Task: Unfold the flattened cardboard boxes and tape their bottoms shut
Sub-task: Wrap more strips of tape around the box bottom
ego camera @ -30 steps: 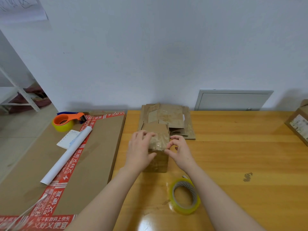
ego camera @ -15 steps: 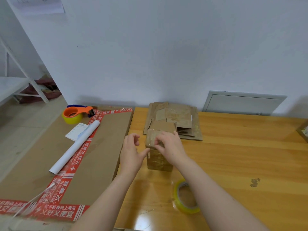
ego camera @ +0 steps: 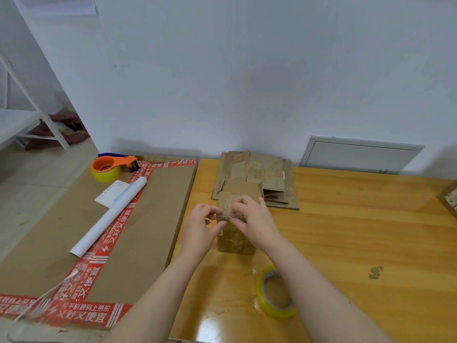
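At the far left we see an orange tape dispenser (ego camera: 112,165) loaded with yellowish tape, lying on a large flat carton (ego camera: 153,219) that is banded with red printed tape. Just right of the dispenser lie a small notepad (ego camera: 110,197) and a white paper roll (ego camera: 106,219), which runs diagonally across the red band and partly overlaps the notepad.

The carton's right edge meets the wooden worktop (ego camera: 371,231). Near that edge our left hand (ego camera: 200,229) reaches in with its fingers curled. Its thumb and fingertips pinch the upper left corner of the small box (ego camera: 233,242). This box stands upright on the worktop between our two hands, with its closed flaps facing up. Shiny clear tape shows across the top and on the near face.

Our right hand (ego camera: 254,224) lies over the top of the small box, fingers bent across the flaps and thumb pressed to the near upper edge, so it grips the top.

Just behind the small box and touching it, a stack of flattened boxes (ego camera: 272,177) lies against the wall. In front, partly hidden by our right forearm, a tape roll (ego camera: 269,308) of clear yellowish tape rests flat on the worktop, apart from the box.

Farther right, a grey wall panel (ego camera: 358,155) sits low on the wall, and another carton (ego camera: 450,199) is cut off at the right edge.
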